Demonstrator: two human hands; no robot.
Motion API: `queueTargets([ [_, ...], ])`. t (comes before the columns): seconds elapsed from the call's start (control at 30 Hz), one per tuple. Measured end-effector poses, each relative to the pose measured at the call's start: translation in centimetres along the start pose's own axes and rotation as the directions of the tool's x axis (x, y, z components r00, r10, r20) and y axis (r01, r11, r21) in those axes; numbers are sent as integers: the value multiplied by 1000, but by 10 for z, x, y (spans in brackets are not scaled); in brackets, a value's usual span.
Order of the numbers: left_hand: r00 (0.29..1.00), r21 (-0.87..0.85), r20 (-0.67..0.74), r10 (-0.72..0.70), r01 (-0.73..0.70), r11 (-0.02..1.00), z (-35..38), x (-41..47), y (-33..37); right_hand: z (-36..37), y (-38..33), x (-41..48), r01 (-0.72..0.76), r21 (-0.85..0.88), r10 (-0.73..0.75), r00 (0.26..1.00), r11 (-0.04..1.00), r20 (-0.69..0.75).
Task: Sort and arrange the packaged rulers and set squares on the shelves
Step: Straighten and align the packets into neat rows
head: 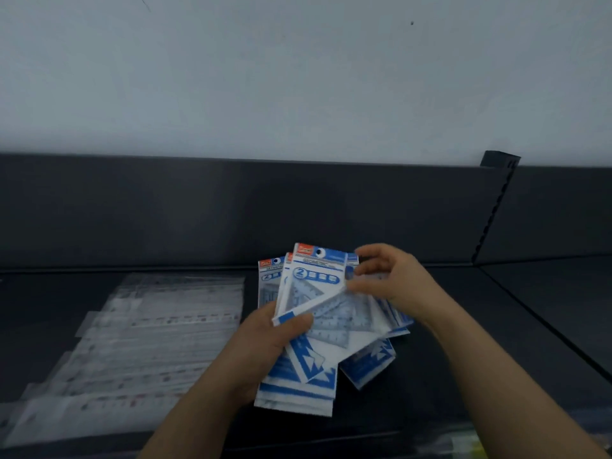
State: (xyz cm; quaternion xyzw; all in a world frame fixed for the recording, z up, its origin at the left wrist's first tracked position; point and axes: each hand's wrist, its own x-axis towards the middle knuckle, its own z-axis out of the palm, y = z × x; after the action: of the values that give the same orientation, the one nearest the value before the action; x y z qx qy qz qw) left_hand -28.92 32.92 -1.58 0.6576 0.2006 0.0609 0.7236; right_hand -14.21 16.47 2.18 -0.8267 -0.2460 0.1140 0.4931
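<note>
My left hand [265, 339] gripped the fanned packs [311, 293] by their left edge, low over the shelf [463, 326], while my right hand [390, 283] pinched the top one's right edge, I judge to square the stack (each pack shows clear set squares inside). Bagged rulers [149, 332] lay in rows just left.

A shop is indicated by a dark grey metal display shelf [480, 309] beside a slotted dark upright [495, 210] against a pale painted wall [298, 77]. Identical blue-and-white carded packs of set squares [298, 389], punched with hang holes, and clear-sleeved plastic rulers [149, 326] are seen in multiples.
</note>
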Motion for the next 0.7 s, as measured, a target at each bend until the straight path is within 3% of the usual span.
queueTargets([
  [0.07,993,-78,-118,25,-34,996,-4,4,-2,5,6,-2,-47,127,61,992,991,-111],
  [0.17,982,-221,-185,19,-60,973,-10,7,-5,16,15,-7,-191,301,190,981,934,35],
  [0.27,999,-284,-52,-12,-3,959,-9,6,-6,24,16,-4,-181,376,156,983,909,96],
  [0.37,990,-339,132,-44,87,937,-7,4,-7,21,8,-1,-174,332,114,975,927,192],
  [0.47,999,-194,41,3,5,981,-5,6,-9,26,7,3,-197,389,136,974,900,179],
  [0.5,999,-174,-34,17,-23,984,-5,9,-11,28,9,5,-181,341,154,983,923,104],
  [0.57,981,-175,-189,35,-69,982,-10,13,-12,29,15,11,-165,-47,161,984,985,-75],
  [0.63,948,-164,-314,48,-104,981,-19,15,-11,33,21,12,-191,-378,160,981,906,-111],
  [0.7,933,-192,-358,40,-115,975,-28,15,-10,42,25,12,-213,-506,203,976,836,-75],
])
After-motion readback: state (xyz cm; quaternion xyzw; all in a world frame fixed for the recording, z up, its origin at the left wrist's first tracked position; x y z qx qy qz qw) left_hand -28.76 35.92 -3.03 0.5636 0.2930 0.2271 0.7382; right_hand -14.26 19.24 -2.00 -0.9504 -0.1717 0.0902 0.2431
